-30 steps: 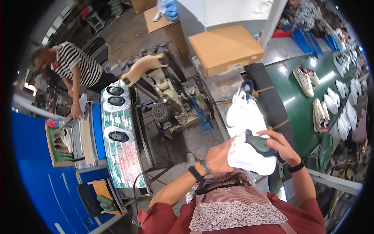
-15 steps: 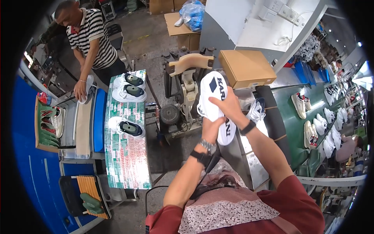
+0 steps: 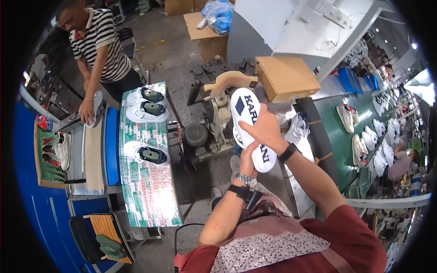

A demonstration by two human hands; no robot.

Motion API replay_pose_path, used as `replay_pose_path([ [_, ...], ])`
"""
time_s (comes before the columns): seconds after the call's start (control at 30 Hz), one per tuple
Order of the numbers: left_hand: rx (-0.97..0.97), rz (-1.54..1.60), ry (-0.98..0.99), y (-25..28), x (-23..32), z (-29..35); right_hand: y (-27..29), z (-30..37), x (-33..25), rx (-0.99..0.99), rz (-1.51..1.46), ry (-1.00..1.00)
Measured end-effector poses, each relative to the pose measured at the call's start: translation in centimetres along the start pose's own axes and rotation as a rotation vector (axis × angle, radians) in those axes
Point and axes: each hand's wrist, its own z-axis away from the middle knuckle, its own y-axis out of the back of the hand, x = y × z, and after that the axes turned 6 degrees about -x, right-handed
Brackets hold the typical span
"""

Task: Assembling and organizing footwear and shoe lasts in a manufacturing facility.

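Observation:
A white sneaker (image 3: 241,101) is held up in front of me with its sole facing me; dark lettering and a dark diamond mark that sole. My left hand (image 3: 248,159) grips its lower left side, with most fingers hidden behind the shoe. Across the middle of the sole lies my right hand (image 3: 266,131), its thumb pressed on the white surface and its fingers round the right edge. Another white shoe (image 3: 298,129) rests on the bench just right of my right hand.
Several white sneakers (image 3: 146,113) stand on a wrapped table (image 3: 145,191) at left. Beyond it, a person in a striped shirt (image 3: 102,50) handles a shoe. A machine with a curved tan pad (image 3: 230,83), a cardboard box (image 3: 287,78) and a green conveyor (image 3: 334,154) with shoes surround me.
The sneaker has shifted slightly down, still sole toward me, and my right hand has slid a little on it. My view has turned slightly. The person at left keeps a hand on a shoe.

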Motion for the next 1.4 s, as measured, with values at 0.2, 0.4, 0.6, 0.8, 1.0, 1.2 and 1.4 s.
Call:
replay_pose_path([
  [0.2, 0.013, 0.171, -0.034, -0.3, -1.1, 0.1, -0.1, 0.3, 0.6, 0.032, 0.004, 0.048],
  [0.4, 0.014, 0.035, -0.053, 1.1, -1.4, 0.5, -0.4, 1.5, 0.5, 0.077, -0.039, 0.026],
  [0.6, 0.016, 0.066, -0.071, 1.5, -2.0, 0.6, -0.6, 1.9, 0.7, 0.085, -0.048, 0.029],
  [0.8, -0.022, -0.035, -0.116, 1.3, -2.0, 0.1, -0.7, 1.9, 0.8, 0.135, -0.043, 0.045],
  [1.0, -0.002, -0.028, -0.143, 0.3, -1.3, -0.3, -0.7, -0.3, 1.8, 0.089, -0.035, 0.133],
  [1.2, 0.045, 0.047, -0.089, 0.5, -0.1, 1.1, 5.0, -13.4, -4.0, -0.807, -0.211, -0.316],
  [1.4, -0.058, -0.019, 0.021, 1.2, 0.4, 1.2, -0.7, -17.9, -10.0, -0.925, 0.333, -0.075],
])
